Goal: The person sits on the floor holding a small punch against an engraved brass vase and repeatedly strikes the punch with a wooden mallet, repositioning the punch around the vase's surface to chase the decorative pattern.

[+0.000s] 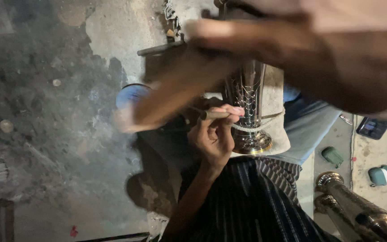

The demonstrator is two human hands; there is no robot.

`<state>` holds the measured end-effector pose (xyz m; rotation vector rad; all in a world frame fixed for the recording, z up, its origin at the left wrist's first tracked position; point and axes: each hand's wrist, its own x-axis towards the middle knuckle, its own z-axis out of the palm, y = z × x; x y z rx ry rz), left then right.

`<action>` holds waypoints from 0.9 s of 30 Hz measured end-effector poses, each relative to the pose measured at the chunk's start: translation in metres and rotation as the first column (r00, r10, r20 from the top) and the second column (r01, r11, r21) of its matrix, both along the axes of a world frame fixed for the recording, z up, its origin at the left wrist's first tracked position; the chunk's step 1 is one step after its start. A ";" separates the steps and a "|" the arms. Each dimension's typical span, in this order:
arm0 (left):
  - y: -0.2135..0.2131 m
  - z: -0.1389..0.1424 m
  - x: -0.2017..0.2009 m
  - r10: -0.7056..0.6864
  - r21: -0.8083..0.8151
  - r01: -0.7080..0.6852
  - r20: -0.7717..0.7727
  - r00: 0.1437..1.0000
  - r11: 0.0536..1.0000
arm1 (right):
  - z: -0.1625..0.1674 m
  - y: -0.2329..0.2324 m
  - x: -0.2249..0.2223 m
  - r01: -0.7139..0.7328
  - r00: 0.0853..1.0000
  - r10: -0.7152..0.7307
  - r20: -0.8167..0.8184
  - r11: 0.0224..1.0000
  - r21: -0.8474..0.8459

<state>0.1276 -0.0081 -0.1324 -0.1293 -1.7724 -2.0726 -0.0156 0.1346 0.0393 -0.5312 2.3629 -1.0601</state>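
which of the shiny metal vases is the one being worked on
The patterned silver vase on the cloth-covered lap; the left hand presses a small tool against it. The brass-toned pieces at lower right lie untouched.

left grip (213,134): pinching a thin tool (216,115) against the engraved metal vase (247,103)
right grip (292,49): blurred, raised close above my vase

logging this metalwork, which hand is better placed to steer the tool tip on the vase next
Probably the left. The left hand pinches the thin tool with its tip at the patterned silver vase. The right hand is raised and blurred, its grip on a wooden handle, off the vase.
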 end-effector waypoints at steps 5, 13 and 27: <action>-0.018 -0.007 0.008 0.084 0.032 -0.090 0.151 0.985 0.995 | -0.011 0.042 0.026 -0.133 0.773 0.271 -0.574 0.953 0.271; -0.073 0.002 -0.028 -0.156 0.225 0.097 0.264 0.952 0.970 | -0.148 0.087 0.142 0.136 0.970 -0.132 -0.203 0.991 0.007; -0.044 0.046 -0.052 -0.534 -0.243 0.522 0.023 0.845 0.817 | -0.167 0.071 0.189 0.320 0.827 -0.384 -0.410 0.922 -0.217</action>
